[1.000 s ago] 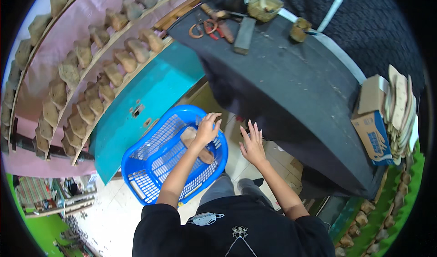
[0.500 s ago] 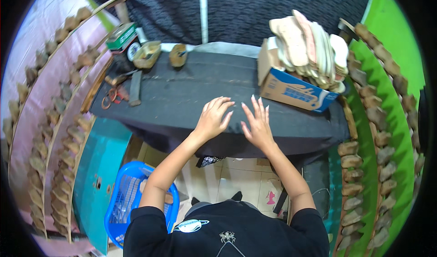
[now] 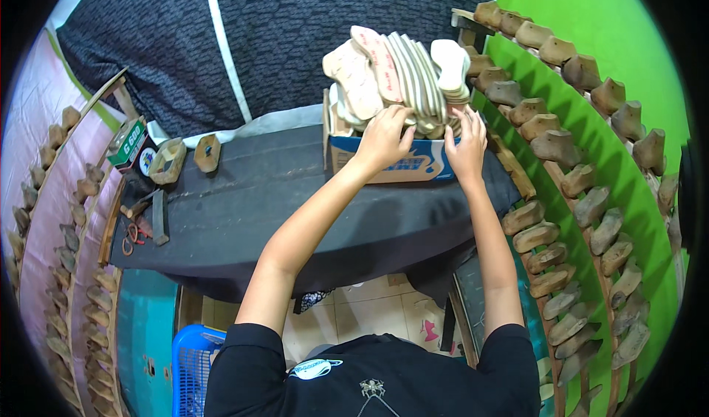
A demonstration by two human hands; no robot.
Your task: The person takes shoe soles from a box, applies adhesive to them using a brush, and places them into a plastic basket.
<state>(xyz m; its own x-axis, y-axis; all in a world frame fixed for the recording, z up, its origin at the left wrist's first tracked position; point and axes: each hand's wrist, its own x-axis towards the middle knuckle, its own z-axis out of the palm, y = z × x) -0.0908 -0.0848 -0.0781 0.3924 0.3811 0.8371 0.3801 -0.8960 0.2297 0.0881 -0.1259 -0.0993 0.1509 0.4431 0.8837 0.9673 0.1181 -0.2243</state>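
Observation:
A blue-and-white cardboard box [image 3: 399,164] stands at the far right of a black-covered table [image 3: 295,210]. It is packed with a fan of pale shoe insoles [image 3: 402,73] standing on end. My left hand [image 3: 384,136] rests on the insoles at the box's left half, fingers curled among them. My right hand [image 3: 465,144] touches the insoles at the right end, fingers spread. Whether either hand grips an insole cannot be made out.
Wooden shoe lasts [image 3: 561,144] line green shelves on the right; more lasts [image 3: 44,217] line pink shelves on the left. On the table's left end lie two wooden rings [image 3: 185,158], a green tin [image 3: 129,144], a hammer [image 3: 159,214] and scissors [image 3: 133,236]. A blue basket [image 3: 192,373] sits on the floor.
My view swung from the blue basket on the floor up to the table. Both hands rose from the table's middle to the box of insoles at the right.

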